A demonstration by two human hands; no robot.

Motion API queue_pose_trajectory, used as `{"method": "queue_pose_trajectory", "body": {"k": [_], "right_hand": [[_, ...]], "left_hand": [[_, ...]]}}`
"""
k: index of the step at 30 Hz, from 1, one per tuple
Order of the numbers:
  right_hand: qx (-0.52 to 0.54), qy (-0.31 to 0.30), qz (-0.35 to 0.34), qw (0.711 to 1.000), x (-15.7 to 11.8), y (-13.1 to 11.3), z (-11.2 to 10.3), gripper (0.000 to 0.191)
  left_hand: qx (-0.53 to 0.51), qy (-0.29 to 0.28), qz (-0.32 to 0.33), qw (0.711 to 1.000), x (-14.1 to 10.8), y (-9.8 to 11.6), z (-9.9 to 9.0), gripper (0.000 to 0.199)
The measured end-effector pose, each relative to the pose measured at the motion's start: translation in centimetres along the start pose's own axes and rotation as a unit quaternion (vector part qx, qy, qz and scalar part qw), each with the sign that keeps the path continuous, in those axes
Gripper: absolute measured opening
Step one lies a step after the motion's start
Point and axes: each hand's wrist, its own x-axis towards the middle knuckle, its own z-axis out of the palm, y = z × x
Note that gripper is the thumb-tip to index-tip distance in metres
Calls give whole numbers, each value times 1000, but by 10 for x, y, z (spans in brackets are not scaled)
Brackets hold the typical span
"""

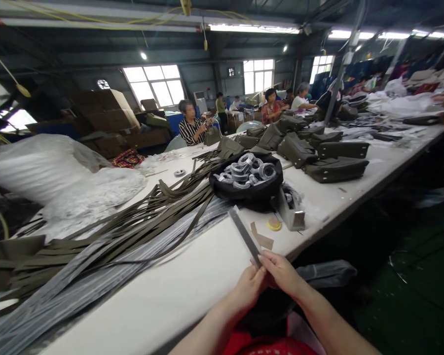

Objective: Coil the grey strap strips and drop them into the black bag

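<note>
Near the table's front edge, both of my hands hold the lower end of a flat grey strip [244, 234], which looks wrapped in clear film. My left hand [248, 287] is closed on it from the left. Close against it, my right hand [281, 272] pinches the strip with its thumb on top. The strip's far end points away over the white table [192, 276]. Just right of the strip lie brown strips [261, 237] and a yellow round thing [274, 224]. A tape dispenser [295, 217] stands beyond them.
A black cloth bag [222, 191] holds several film-wrapped rolls [247, 160]. Long olive straps [133, 246] and grey film-covered strips [77, 283] spread leftward. Olive bags [336, 170] crowd the right side. A person in a striped top [192, 130] works across the table.
</note>
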Motion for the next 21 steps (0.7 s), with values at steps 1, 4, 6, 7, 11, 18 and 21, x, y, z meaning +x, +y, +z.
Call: {"method": "queue_pose_trajectory", "body": {"k": [1, 4, 6, 7, 11, 18, 21], "right_hand": [[17, 9, 4, 1000, 1, 2, 0, 52], [12, 37, -13, 999, 2, 3, -8, 49], [-12, 57, -16, 998, 2, 0, -16, 48], [-21, 58, -4, 998, 2, -2, -19, 48], [-88, -41, 60, 993, -8, -11, -35, 44], [-250, -180, 39, 951, -23, -30, -49, 41], [-280, -190, 26, 941, -22, -31, -48, 41]], "left_hand": [[11, -7, -4, 1000, -1, 2, -3, 55], [37, -22, 20, 999, -7, 19, -15, 49], [50, -15, 45, 998, -9, 33, -26, 48], [42, 3, 54, 998, -9, 38, -33, 50], [-32, 178, 66, 981, -5, 59, -70, 75], [229, 106, 116, 961, -20, 110, -103, 64], [278, -86, -52, 955, -23, 116, -95, 62]]}}
